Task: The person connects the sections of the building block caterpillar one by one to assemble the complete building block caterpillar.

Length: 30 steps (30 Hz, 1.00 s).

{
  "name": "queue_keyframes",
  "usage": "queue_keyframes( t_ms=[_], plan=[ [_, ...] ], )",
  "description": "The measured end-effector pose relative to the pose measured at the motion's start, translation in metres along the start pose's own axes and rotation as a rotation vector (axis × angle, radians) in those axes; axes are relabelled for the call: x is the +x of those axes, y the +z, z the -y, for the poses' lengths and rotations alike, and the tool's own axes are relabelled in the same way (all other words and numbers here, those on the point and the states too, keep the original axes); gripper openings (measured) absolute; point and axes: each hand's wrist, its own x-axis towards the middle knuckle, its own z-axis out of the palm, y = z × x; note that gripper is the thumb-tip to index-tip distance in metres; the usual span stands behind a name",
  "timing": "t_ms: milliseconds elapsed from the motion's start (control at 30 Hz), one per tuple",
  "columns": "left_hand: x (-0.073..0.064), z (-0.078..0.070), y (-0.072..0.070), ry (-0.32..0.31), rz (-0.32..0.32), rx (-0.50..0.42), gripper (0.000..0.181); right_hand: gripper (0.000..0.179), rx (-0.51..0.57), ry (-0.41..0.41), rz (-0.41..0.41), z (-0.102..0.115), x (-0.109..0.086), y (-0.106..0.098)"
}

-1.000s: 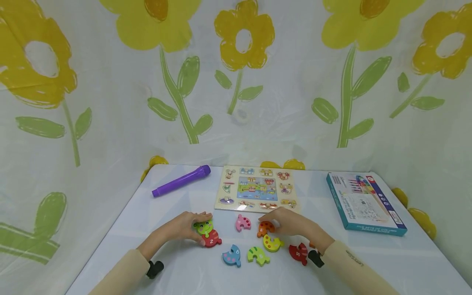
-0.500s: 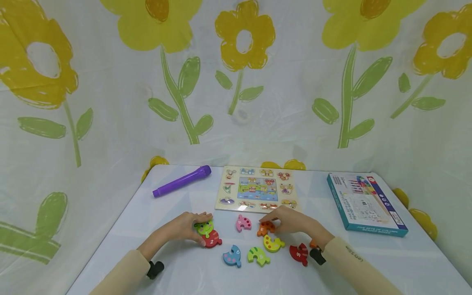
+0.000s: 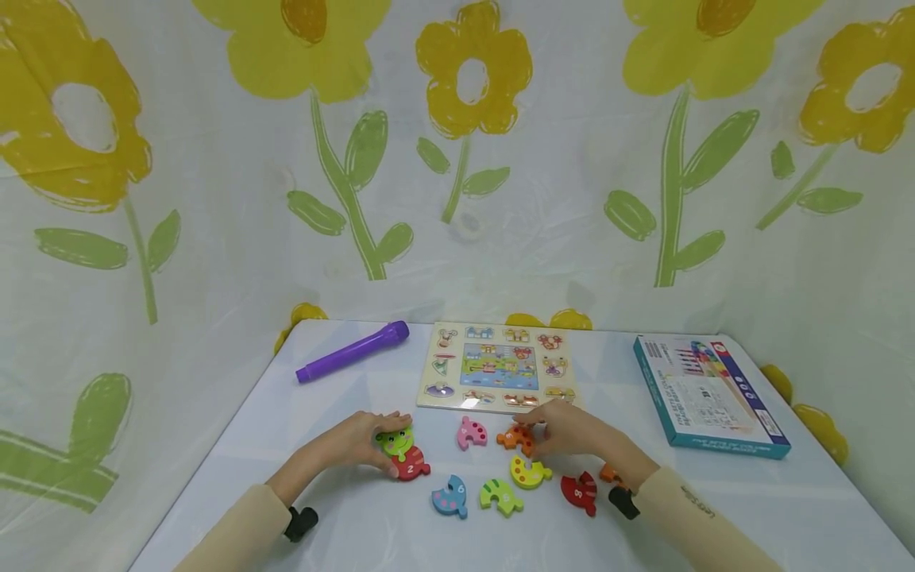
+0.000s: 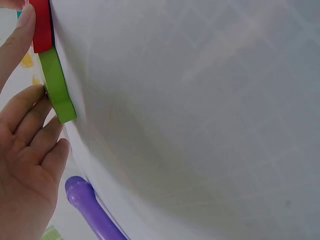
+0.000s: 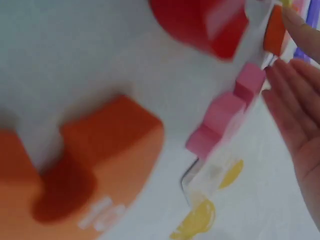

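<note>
Your left hand holds the green head piece and joined red piece between fingers and thumb; your right hand pinches the orange piece. The pink piece sits between your hands, the yellow piece lies close by your right thumb, and the puzzle board is just behind your right fingers.

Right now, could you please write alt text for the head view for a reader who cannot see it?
A person's left hand holds a green face piece against a red piece marked 2, while the right hand pinches an orange piece on a white table. Other coloured pieces lie nearby; behind are a purple microphone, a picture board and a box.
</note>
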Motion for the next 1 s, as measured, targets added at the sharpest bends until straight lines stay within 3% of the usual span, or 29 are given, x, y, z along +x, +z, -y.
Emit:
queue_keyframes(
  t_ms=[267, 500, 767, 1000],
  plan=[
    [0.0, 0.001, -0.001, -0.01, 0.008, 0.019, 0.082, 0.05, -0.073, -0.063, 0.095, 0.005, 0.005, -0.006],
    [0.0, 0.0, 0.001, 0.003, 0.002, 0.009, 0.083, 0.046, -0.07, -0.15, 0.098, 0.004, 0.01, -0.002],
    [0.0, 0.001, 0.002, 0.015, -0.003, 0.008, 0.083, 0.046, -0.03, -0.051, 0.026, 0.003, 0.005, -0.001],
    [-0.003, 0.001, 0.003, 0.028, -0.024, 0.012, 0.083, 0.049, -0.008, -0.058, -0.001, 0.006, 0.001, 0.001]
  ],
)
